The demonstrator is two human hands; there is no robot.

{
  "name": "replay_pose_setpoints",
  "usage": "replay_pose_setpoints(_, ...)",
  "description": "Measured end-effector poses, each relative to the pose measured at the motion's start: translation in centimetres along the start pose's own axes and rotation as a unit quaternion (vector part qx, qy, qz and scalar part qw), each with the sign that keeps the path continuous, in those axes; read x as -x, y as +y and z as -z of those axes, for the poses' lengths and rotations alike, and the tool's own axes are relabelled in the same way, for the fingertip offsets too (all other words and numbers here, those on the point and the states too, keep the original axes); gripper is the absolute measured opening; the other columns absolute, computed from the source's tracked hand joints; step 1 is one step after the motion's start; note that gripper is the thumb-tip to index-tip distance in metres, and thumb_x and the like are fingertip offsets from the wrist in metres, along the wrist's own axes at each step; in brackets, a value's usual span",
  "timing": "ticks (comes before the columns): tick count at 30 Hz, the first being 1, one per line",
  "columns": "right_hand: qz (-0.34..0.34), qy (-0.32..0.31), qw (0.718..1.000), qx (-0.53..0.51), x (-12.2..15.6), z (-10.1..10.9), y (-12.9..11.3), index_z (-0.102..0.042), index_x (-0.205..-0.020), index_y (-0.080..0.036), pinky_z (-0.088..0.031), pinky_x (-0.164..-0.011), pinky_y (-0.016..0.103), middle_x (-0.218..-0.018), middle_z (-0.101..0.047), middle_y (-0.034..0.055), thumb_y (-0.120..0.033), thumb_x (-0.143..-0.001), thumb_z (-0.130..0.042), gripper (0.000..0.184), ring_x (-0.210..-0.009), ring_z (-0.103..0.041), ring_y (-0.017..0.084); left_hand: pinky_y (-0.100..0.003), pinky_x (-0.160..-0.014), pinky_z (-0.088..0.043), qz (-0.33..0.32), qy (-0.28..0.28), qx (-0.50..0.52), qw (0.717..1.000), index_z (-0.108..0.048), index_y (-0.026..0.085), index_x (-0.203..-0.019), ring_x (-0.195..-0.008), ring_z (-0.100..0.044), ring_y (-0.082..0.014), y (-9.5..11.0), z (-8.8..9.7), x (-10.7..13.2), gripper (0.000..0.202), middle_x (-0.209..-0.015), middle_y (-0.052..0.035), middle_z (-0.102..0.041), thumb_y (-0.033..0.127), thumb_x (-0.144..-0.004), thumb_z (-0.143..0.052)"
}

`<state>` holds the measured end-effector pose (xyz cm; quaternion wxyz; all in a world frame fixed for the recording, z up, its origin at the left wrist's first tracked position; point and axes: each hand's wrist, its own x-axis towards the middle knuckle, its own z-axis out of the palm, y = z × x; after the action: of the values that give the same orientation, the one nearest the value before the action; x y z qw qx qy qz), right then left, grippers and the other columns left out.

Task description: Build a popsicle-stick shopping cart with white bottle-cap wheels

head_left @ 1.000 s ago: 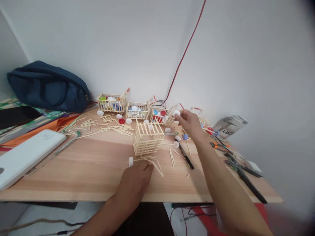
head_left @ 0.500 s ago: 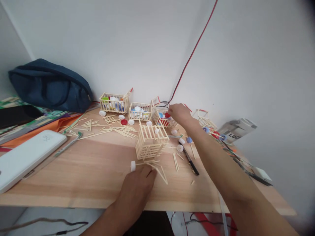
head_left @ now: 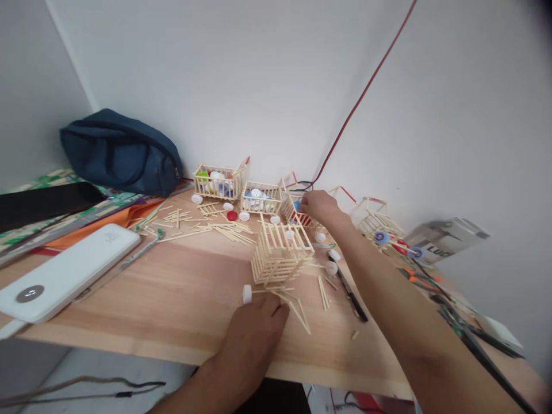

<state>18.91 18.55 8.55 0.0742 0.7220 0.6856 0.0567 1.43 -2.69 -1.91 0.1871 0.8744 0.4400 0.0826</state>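
Note:
My left hand (head_left: 254,333) lies at the table's near edge with its fingers curled on a thin stick that carries a white cap (head_left: 246,294) at its left end. Just beyond it stands an open cage of wooden sticks (head_left: 282,253). My right hand (head_left: 317,206) reaches to the back of the table, fingers curled down over a small stick basket (head_left: 293,214) holding red and blue bottle caps. What those fingers hold, if anything, is hidden. Two more stick baskets (head_left: 215,181) (head_left: 261,198) with caps stand to its left along the wall.
Loose sticks (head_left: 224,230) and caps are scattered mid-table. A blue bag (head_left: 123,152), a black phone (head_left: 47,201) and a white power bank (head_left: 64,273) lie at left. A black pen (head_left: 351,293), pliers (head_left: 470,339) and a grey box (head_left: 448,238) lie at right. A red cable (head_left: 362,98) runs up the wall.
My right hand, which held a white cap a second ago, moved left and back onto the basket of caps. The view shifted left. My left hand stayed on the stick.

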Motion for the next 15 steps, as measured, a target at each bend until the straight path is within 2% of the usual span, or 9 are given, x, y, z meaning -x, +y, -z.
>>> replay_pose_setpoints(5, 0.010, 0.002, 1.000, -0.002, 0.1, -0.1, 0.4, -0.073, -0.105, -0.020, -0.049, -0.076, 0.027, -0.111, -0.073, 0.0114, -0.027, -0.087, -0.063, 0.022, -0.103, -0.068, 0.023, -0.040, -0.081, -0.058, -0.015, 0.038, -0.007, 0.999, -0.063, 0.018, -0.100, -0.096, -0.065, -0.0244, -0.3, -0.8, 0.1, 0.016, -0.105, -0.0060, -0.067, 0.009, -0.093, -0.051)
replay_pose_setpoints(8, -0.008, 0.017, 1.000, 0.000, 0.6, 0.8, 0.5, -0.073, -0.100, -0.018, -0.047, -0.072, 0.029, -0.108, -0.073, 0.0128, -0.028, -0.090, -0.058, 0.021, -0.099, -0.068, 0.024, -0.040, -0.081, -0.058, -0.018, 0.043, -0.010, 0.999, -0.062, 0.018, -0.099, -0.096, -0.065, -0.0247, -0.5, -1.1, 0.1, 0.014, -0.105, -0.0061, -0.066, 0.011, -0.093, -0.051)
replay_pose_setpoints(11, 0.030, 0.120, 0.992, -0.036, 1.3, 2.4, -0.1, -0.071, -0.100, -0.018, -0.045, -0.073, 0.030, -0.102, -0.074, 0.0114, -0.031, -0.093, -0.051, 0.025, -0.094, -0.067, 0.024, -0.040, -0.080, -0.058, -0.014, 0.039, -0.010, 0.999, -0.062, 0.018, -0.100, -0.096, -0.065, -0.0249, -0.5, -1.2, 0.1, 0.014, -0.105, -0.0061, -0.066, 0.012, -0.093, -0.051)
replay_pose_setpoints(13, 0.116, 0.206, 0.968, -0.084, 1.6, 3.6, -1.3, -0.070, -0.100, -0.019, -0.043, -0.076, 0.030, -0.097, -0.074, 0.0086, -0.030, -0.095, -0.048, 0.025, -0.089, -0.065, 0.022, -0.040, -0.079, -0.058, -0.013, 0.036, -0.006, 0.999, -0.062, 0.018, -0.100, -0.095, -0.065, -0.0250, -0.5, -1.2, 0.1, 0.014, -0.105, -0.0062, -0.066, 0.012, -0.093, -0.051)
replay_pose_setpoints(15, 0.179, 0.233, 0.950, -0.103, 1.7, 4.7, -2.9, -0.070, -0.100, -0.018, -0.042, -0.077, 0.029, -0.096, -0.073, 0.0079, -0.029, -0.095, -0.047, 0.025, -0.088, -0.063, 0.020, -0.041, -0.078, -0.058, -0.011, 0.033, 0.000, 0.999, -0.061, 0.018, -0.100, -0.095, -0.065, -0.0253, -0.5, -1.2, 0.1, 0.015, -0.106, -0.0065, -0.066, 0.010, -0.092, -0.051)
